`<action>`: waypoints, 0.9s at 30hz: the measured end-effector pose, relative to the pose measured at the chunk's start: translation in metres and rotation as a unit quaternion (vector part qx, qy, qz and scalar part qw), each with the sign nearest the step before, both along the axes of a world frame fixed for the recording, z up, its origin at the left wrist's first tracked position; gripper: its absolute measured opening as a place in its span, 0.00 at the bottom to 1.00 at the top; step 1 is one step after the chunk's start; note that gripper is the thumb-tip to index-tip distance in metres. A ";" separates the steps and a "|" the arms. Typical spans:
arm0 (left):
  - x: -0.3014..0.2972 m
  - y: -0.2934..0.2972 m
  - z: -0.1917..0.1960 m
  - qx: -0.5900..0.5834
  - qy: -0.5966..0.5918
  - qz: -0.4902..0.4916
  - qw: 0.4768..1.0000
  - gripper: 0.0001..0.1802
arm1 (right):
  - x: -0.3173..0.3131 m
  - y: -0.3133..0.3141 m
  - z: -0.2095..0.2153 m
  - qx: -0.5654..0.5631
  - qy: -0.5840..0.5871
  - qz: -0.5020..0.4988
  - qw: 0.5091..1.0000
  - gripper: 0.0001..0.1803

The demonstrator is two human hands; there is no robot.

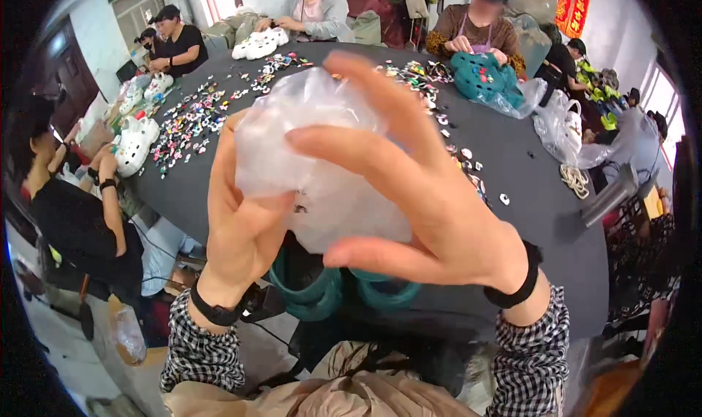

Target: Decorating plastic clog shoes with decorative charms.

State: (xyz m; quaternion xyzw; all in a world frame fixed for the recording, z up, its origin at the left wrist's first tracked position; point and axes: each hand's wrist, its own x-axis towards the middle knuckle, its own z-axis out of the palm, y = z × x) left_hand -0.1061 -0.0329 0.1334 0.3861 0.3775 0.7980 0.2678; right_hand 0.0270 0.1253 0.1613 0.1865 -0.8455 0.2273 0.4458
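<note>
Both hands are raised over the near side of the table around a crumpled, translucent white plastic bag (281, 150). My left hand (245, 230) grips its left side, thumb across the front and the other fingers partly hidden behind it. My right hand (431, 205) cups the bag from the right, slightly blurred, with fingers arched over its front and top and the thumb along the lower edge. Below the bag, at the near table edge, sit two dark teal clogs (311, 296), mostly covered by my hands and the bag.
Small colourful shoe charms (194, 121) lie scattered over the dark table (526, 271). Across it, a person handles a teal clog (486, 80); others work with white clogs (135, 146) at left. At right are a bagged white clog (567, 128), rope (574, 181) and a metal cylinder (610, 197).
</note>
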 end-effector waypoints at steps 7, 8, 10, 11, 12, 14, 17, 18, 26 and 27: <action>0.034 0.012 -0.008 -0.065 0.338 0.076 0.936 0.51 | 0.050 0.018 -0.022 -0.031 -0.044 -0.104 0.993 0.33; 0.036 0.003 -0.014 -0.103 0.432 0.141 0.885 0.48 | 0.058 0.021 -0.023 -0.030 -0.049 -0.153 0.987 0.32; 0.037 -0.016 -0.030 -0.172 0.637 0.221 0.718 0.44 | 0.068 0.035 -0.033 0.013 -0.076 -0.142 0.987 0.29; 0.040 -0.022 -0.042 -0.206 0.658 0.200 0.696 0.41 | 0.069 0.039 -0.035 0.049 -0.109 -0.129 0.984 0.27; 0.044 -0.025 -0.055 -0.239 0.678 0.178 0.672 0.37 | 0.067 0.032 -0.038 0.066 -0.154 -0.178 0.970 0.20; 0.053 -0.032 -0.075 -0.258 0.685 0.173 0.660 0.35 | 0.058 0.021 -0.043 0.112 -0.191 -0.130 0.966 0.17; 0.054 -0.032 -0.106 -0.261 0.696 0.147 0.653 0.30 | 0.043 0.017 -0.064 0.172 -0.318 -0.106 0.926 0.11; 0.055 -0.030 -0.109 -0.263 0.692 0.143 0.657 0.29 | 0.036 0.021 -0.072 0.170 -0.321 -0.111 0.925 0.11; 0.050 -0.026 -0.110 -0.233 0.698 0.149 0.661 0.26 | -0.016 0.001 -0.123 0.375 -0.199 -0.325 0.845 0.06; 0.050 -0.025 -0.109 -0.233 0.698 0.147 0.661 0.26 | -0.016 -0.001 -0.124 0.362 -0.185 -0.328 0.853 0.07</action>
